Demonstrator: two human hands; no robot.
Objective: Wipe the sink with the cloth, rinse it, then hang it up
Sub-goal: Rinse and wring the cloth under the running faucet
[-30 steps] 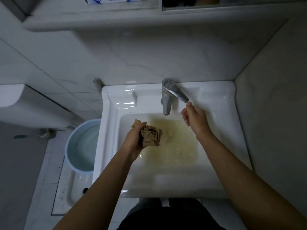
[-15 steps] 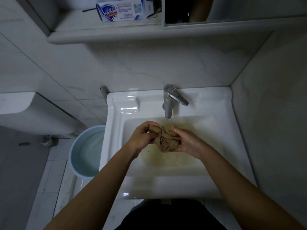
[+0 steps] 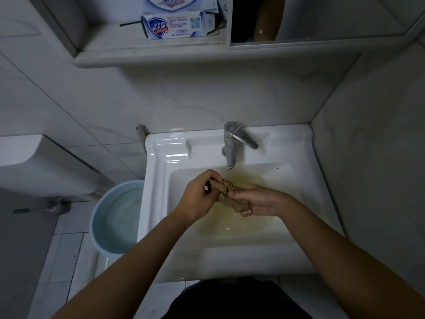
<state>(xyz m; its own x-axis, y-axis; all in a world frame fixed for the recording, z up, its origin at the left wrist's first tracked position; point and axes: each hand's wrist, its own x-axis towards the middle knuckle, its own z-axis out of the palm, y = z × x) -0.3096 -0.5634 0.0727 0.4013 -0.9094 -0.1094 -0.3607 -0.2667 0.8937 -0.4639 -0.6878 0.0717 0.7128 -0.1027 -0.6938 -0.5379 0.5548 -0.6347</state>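
A wet brown cloth (image 3: 232,196) is twisted into a rope over the white sink (image 3: 230,263). My left hand (image 3: 197,199) grips its upper left end. My right hand (image 3: 262,201) holds its lower right end, palm turned up and fingers curled around it. Both hands hang just below the spout of the metal tap (image 3: 232,146). Yellowish water lies pooled in the basin under the cloth. I see no stream running from the tap.
A light blue bucket (image 3: 117,217) holding water stands on the floor left of the sink. A toilet tank (image 3: 43,166) sits further left. Soap boxes (image 3: 174,24) rest on the shelf above, beside a mirror (image 3: 322,17). A tiled wall closes in on the right.
My right hand left the tap handle and came down to the cloth. The bunched cloth is now twisted between both hands. The view tilted upward, showing more of the shelf.
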